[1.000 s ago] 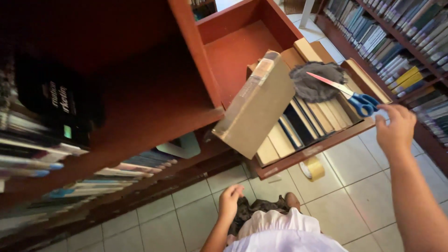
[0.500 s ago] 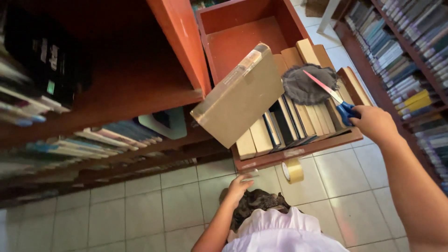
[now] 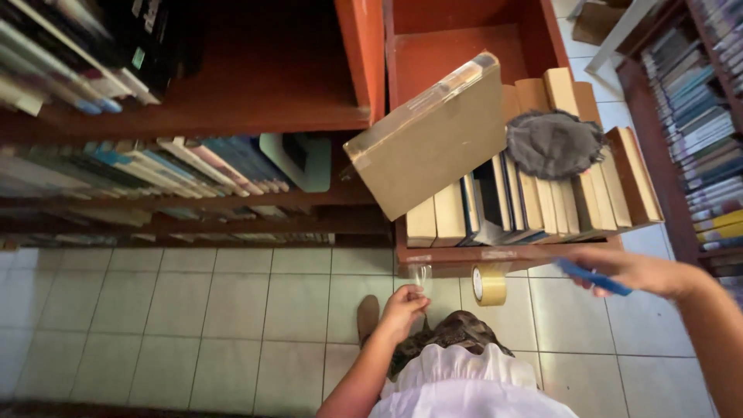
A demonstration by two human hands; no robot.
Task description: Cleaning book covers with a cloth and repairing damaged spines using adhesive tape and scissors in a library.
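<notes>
My right hand point(image 3: 638, 271) is shut on a pair of blue-handled scissors point(image 3: 594, 279), held low in front of the red shelf's edge point(image 3: 503, 254). My left hand point(image 3: 402, 307) pinches a short clear strip point(image 3: 422, 275), seemingly tape, just below that edge. A roll of tan tape point(image 3: 489, 285) sits between my hands. Above, a large tan book point(image 3: 433, 143) leans tilted out over a row of upright books point(image 3: 534, 205). A grey cloth point(image 3: 553, 143) lies on top of the row.
A dark wooden bookcase point(image 3: 232, 116) with stacked books fills the left. Another bookcase point(image 3: 708, 147) full of books runs along the right. White floor tiles point(image 3: 193, 325) lie below, with my foot point(image 3: 368, 313) and white skirt point(image 3: 464, 387).
My right hand lifted the scissors off the cloth on the books and brought them down below the shelf edge. My left hand rose toward the shelf edge with the clear strip.
</notes>
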